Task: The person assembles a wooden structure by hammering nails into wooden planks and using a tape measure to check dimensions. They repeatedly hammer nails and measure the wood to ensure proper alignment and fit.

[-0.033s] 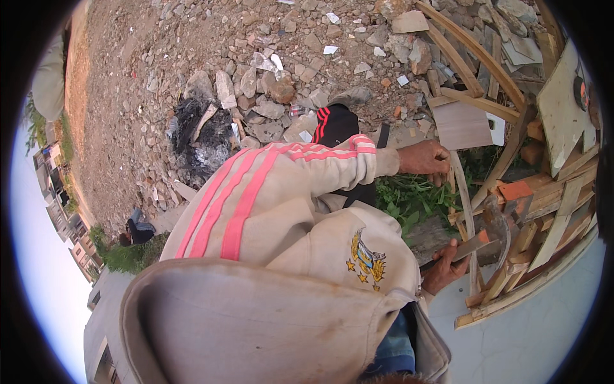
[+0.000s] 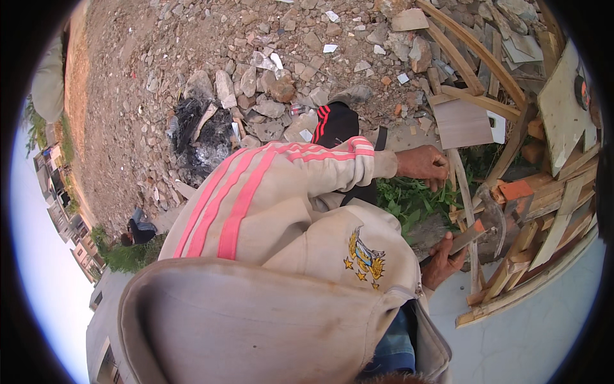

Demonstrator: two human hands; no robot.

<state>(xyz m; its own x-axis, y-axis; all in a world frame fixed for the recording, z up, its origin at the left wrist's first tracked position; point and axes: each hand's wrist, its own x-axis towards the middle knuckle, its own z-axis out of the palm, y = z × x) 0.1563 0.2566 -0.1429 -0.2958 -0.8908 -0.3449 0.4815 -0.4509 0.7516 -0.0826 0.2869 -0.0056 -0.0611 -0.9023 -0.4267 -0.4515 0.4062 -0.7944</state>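
Note:
My left hand (image 2: 422, 163) reaches across from the left in a beige sleeve (image 2: 339, 160) with pink stripes. Its fingers are curled beside an upright thin wooden strip (image 2: 462, 182); anything inside them is hidden. Lower down, at the right, my right hand (image 2: 443, 261) is closed around the handle of what looks like a hammer (image 2: 465, 240). Its curved grey head (image 2: 496, 221) lies against the stacked wood, in front of an orange-brown block (image 2: 515, 190). Between my hands the strip runs down past the handle.
Nailed wooden slats (image 2: 556, 256) fill the right side, above a pale floor (image 2: 511, 339). A brown board (image 2: 464, 121) and loose planks (image 2: 473, 48) lie beyond. Green weeds (image 2: 412, 201) grow beneath my left hand. Rubble (image 2: 256, 89) surrounds a burnt heap (image 2: 201, 137). Another person (image 2: 137, 227) is far left.
My right hand and the hammer handle have shifted slightly upward in the picture. My left hand has moved a little, with its fingers still curled.

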